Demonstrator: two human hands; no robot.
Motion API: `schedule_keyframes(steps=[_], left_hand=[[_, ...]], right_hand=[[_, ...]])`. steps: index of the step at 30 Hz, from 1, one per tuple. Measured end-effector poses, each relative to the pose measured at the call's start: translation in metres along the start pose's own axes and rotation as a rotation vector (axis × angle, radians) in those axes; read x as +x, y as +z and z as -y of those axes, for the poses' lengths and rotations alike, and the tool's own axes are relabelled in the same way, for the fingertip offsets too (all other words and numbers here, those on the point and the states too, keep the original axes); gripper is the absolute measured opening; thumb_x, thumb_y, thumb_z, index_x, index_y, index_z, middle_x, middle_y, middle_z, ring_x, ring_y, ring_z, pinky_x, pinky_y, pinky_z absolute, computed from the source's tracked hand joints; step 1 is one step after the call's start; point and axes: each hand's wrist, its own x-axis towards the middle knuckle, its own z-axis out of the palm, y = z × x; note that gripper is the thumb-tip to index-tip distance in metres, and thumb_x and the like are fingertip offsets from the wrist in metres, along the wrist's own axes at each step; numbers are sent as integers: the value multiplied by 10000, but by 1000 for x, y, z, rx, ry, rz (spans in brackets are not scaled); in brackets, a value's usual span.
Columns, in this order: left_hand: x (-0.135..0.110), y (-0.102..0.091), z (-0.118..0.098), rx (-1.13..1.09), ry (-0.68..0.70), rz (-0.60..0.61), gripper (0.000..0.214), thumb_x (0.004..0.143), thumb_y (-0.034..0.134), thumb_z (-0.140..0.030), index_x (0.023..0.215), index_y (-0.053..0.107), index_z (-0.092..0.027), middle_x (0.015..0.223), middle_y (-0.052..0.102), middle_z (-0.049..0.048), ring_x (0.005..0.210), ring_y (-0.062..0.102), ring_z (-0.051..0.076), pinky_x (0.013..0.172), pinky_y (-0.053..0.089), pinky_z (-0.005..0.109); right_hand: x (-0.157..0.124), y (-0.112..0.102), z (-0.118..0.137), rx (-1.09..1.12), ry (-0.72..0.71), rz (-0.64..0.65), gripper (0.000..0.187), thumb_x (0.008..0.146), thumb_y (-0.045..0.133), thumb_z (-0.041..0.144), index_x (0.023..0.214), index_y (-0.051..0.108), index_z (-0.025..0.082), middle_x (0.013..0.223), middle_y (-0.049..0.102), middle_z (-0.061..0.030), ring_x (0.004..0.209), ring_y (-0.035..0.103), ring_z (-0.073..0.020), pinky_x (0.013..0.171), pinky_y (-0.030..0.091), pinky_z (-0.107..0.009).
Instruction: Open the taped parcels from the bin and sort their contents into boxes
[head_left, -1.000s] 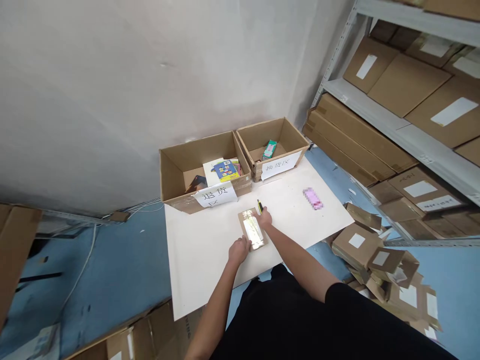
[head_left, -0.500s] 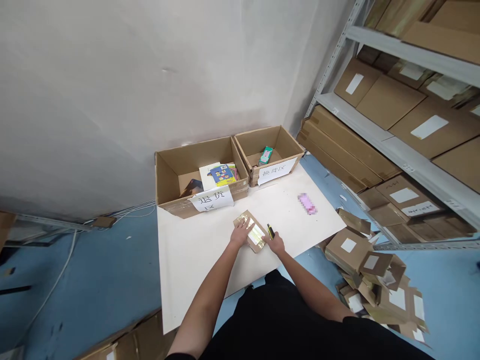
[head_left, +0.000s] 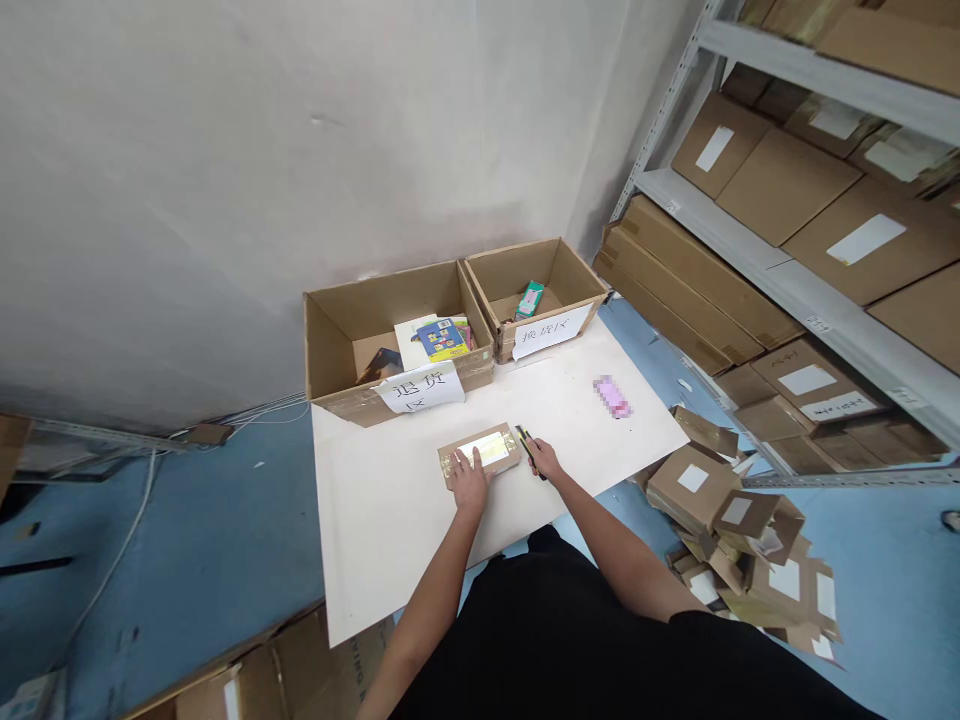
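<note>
Cardboard parcel [head_left: 492, 447], newly turned on our counter [head_left: 390, 530], now points one end at the cutter [head_left: 524, 438] pinched in our right hand [head_left: 547, 461]; our left hand [head_left: 470, 487] lies atop, fingers spread.

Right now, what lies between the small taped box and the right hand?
The head view shows a black-and-yellow cutter, held in the right hand, its tip near the small taped box.

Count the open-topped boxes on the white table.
2: the larger box at the back left, and the smaller box beside it on the right. None seems hidden.
</note>
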Motion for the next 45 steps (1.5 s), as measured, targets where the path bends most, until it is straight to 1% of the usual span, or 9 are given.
schedule_keyframes(steps=[6, 11, 16, 21, 25, 29, 32, 37, 45], left_hand=[[-2, 3, 2, 21, 17, -18, 748, 1011, 552, -511, 1643, 364, -159, 1670, 337, 298, 1579, 263, 446, 1177, 372, 641], [-2, 3, 2, 13, 19, -19, 791, 986, 591, -556, 1643, 366, -175, 1665, 342, 304, 1574, 268, 455, 1170, 365, 664], [0, 2, 1, 25, 18, -10, 773, 1003, 563, -554, 1651, 352, -189, 1670, 342, 291, 1576, 267, 450, 1188, 351, 644], [3, 3, 0, 14, 4, 13, 758, 999, 583, -510, 1647, 362, -186, 1672, 353, 275, 1576, 270, 451, 1189, 354, 653], [6, 5, 0, 15, 12, -11, 761, 993, 596, -515, 1640, 380, -178, 1667, 364, 272, 1571, 283, 450, 1187, 367, 634], [8, 6, 3, -22, 14, -29, 753, 988, 599, -537, 1628, 410, -188, 1662, 384, 256, 1566, 295, 438, 1197, 364, 609], [8, 5, 5, -15, 24, -25, 754, 991, 571, -583, 1628, 413, -214, 1659, 398, 241, 1561, 305, 435, 1190, 370, 606], [5, 2, 5, 4, 21, -4, 775, 990, 577, -570, 1639, 387, -192, 1669, 374, 254, 1570, 292, 430, 1197, 367, 587], [2, 3, 4, -37, 17, -8, 761, 977, 619, -520, 1629, 404, -193, 1664, 380, 255, 1569, 292, 430, 1193, 368, 603]], right_hand=[[-5, -15, -4, 4, -14, 145, 496, 992, 478, 685, 769, 479, 241, 529, 564, 56, 372, 503, -106, 420, 408, -206], [-1, -12, -1, -7, -44, 138, 492, 983, 497, 686, 793, 527, 233, 541, 578, 59, 387, 507, -105, 441, 421, -206], [3, -12, 3, -30, -67, 148, 464, 993, 499, 649, 768, 490, 243, 505, 541, 73, 373, 493, -111, 435, 400, -216], [1, -30, 3, -142, -137, 225, 466, 995, 514, 636, 749, 492, 242, 496, 552, 66, 367, 483, -114, 459, 403, -229], [-14, -47, -12, -245, -148, 303, 479, 986, 545, 652, 752, 518, 235, 503, 585, 58, 374, 487, -111, 505, 436, -232], [-25, -44, -29, -174, -112, 172, 516, 984, 505, 693, 730, 477, 245, 497, 573, 57, 378, 504, -115, 482, 416, -232], [-19, -34, -25, -122, -84, 102, 522, 974, 497, 710, 727, 457, 251, 497, 562, 63, 378, 508, -114, 462, 398, -227], [1, -24, -3, -129, -75, 106, 510, 967, 541, 689, 718, 460, 251, 477, 549, 64, 356, 487, -114, 452, 389, -237], [7, -31, 8, -203, -119, 176, 508, 971, 551, 680, 719, 506, 241, 468, 558, 53, 362, 487, -125, 477, 389, -251]])
